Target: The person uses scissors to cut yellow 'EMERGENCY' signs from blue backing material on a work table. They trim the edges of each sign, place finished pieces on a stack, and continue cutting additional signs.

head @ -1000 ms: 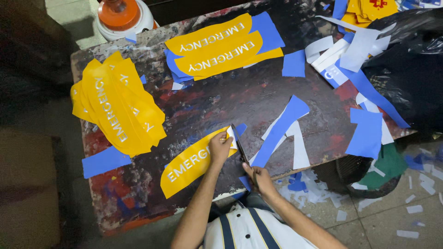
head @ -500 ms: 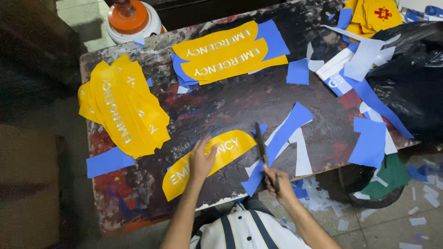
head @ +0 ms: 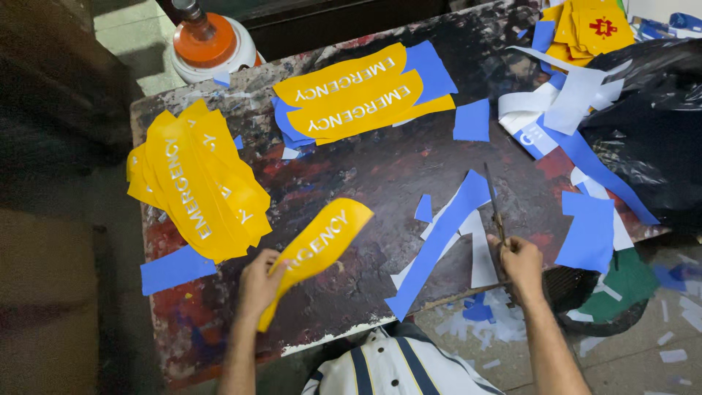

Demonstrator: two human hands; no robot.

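Observation:
My left hand [head: 259, 281] grips a curved yellow sticker [head: 319, 246] with white letters and holds it lifted off the dark, paint-stained table [head: 380, 175], tilted up to the right. My right hand [head: 521, 265] is closed on the handles of scissors [head: 496, 212], whose blades lie shut and point away from me over a long blue strip [head: 442, 234]. A pile of the same yellow stickers [head: 194, 183] lies to the left. Two more yellow stickers on blue backing [head: 358, 91] lie at the far middle.
Blue and white offcuts [head: 589, 230] litter the table's right side. A black plastic bag [head: 651, 132] sits at the right edge, yellow sheets [head: 585, 25] behind it. A white and orange container [head: 208, 44] stands beyond the far left corner. Scraps [head: 497, 325] cover the floor.
My left hand has picked the cut yellow sticker up off the table and moved it left. My right hand with the scissors has shifted right, near the table's front edge.

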